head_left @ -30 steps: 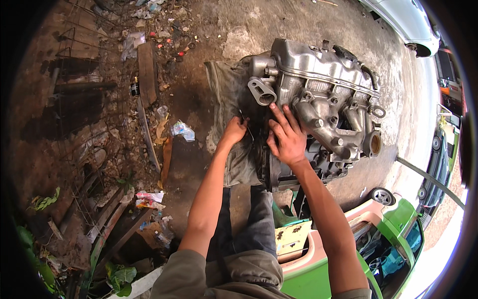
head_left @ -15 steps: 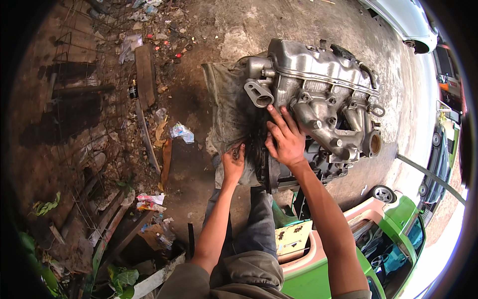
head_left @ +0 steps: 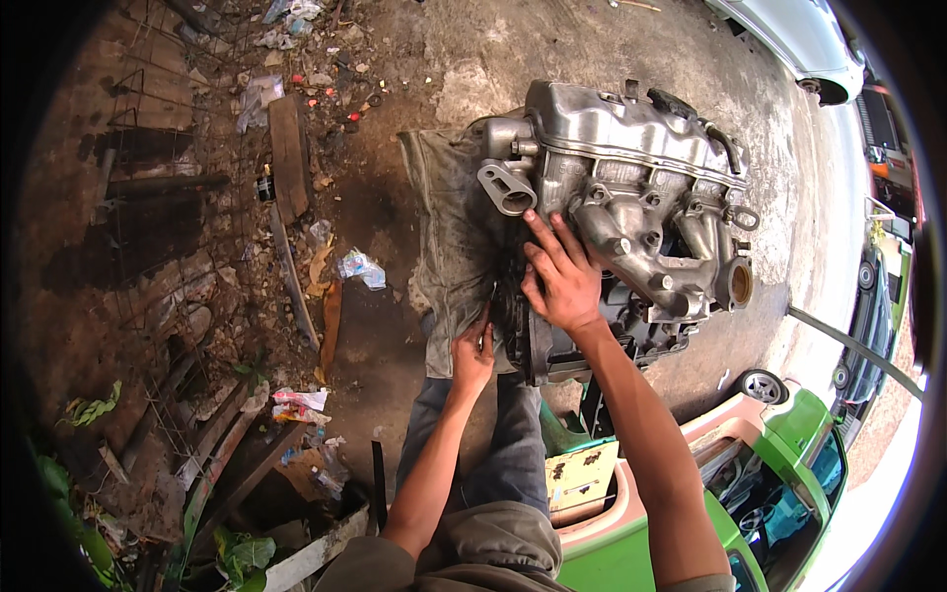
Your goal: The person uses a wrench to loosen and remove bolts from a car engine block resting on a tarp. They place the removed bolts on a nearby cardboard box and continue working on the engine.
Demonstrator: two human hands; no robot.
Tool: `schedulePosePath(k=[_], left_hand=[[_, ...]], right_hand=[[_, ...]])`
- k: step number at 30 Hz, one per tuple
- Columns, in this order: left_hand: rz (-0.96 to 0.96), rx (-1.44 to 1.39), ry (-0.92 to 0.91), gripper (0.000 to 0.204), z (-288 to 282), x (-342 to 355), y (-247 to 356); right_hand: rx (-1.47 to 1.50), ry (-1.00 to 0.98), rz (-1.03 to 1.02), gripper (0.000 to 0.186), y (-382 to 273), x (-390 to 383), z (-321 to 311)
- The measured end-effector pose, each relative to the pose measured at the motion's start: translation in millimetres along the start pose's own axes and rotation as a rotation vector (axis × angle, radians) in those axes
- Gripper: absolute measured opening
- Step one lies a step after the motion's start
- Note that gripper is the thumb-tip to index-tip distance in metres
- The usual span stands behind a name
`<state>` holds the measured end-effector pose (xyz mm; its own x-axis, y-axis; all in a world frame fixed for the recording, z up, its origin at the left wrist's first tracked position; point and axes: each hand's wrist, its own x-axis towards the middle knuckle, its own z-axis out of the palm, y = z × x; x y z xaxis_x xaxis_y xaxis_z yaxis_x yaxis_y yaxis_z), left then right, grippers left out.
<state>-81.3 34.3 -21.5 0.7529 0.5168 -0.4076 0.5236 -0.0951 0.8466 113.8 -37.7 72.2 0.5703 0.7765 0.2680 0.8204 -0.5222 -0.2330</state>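
Observation:
A silver-grey car engine (head_left: 631, 128) sits in front of me, with a ribbed cover on top and a branching metal manifold (head_left: 631, 242) on its right side. My right hand (head_left: 569, 288) lies against the engine, fingers stretched out. Its fingertips touch beside the round opening of a metal outlet flange (head_left: 506, 190). Lower and to the left, my left hand (head_left: 473, 353) is closed with fingers pinched beside the dark lower end of the engine (head_left: 518, 326). A thin thing seems to stick up from those fingers, too small to name. A dirty grey-green cloth (head_left: 449, 227) lies under the engine's left side.
Wooden planks (head_left: 288, 158), plastic scraps (head_left: 362, 267) and rubble cover the ground at left. A green vehicle (head_left: 789, 444) with a pink-edged body stands at lower right, a pale car (head_left: 789, 39) at upper right. A yellowish panel (head_left: 580, 479) is near my legs.
My left hand has moved slightly down and turned, its fingers now pointing up along the engine's dark end. My right hand stays on the engine, nearly unmoved.

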Motion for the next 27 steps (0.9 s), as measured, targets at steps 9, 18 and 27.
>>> schedulePosePath(k=[9,18,27], left_hand=[[0.036,-0.015,-0.027,0.035,-3.3,4.5,6.0],[0.289,0.020,0.026,0.038,2.1,4.7,-0.5],[0.234,0.104,-0.090,0.046,-1.5,6.6,-0.7]], right_hand=[[0.031,0.010,0.000,0.029,-0.2,0.8,-0.4],[0.028,-0.005,0.003,0.029,-0.7,0.2,-1.9],[0.091,-0.022,0.026,0.029,-0.4,-2.6,2.2]])
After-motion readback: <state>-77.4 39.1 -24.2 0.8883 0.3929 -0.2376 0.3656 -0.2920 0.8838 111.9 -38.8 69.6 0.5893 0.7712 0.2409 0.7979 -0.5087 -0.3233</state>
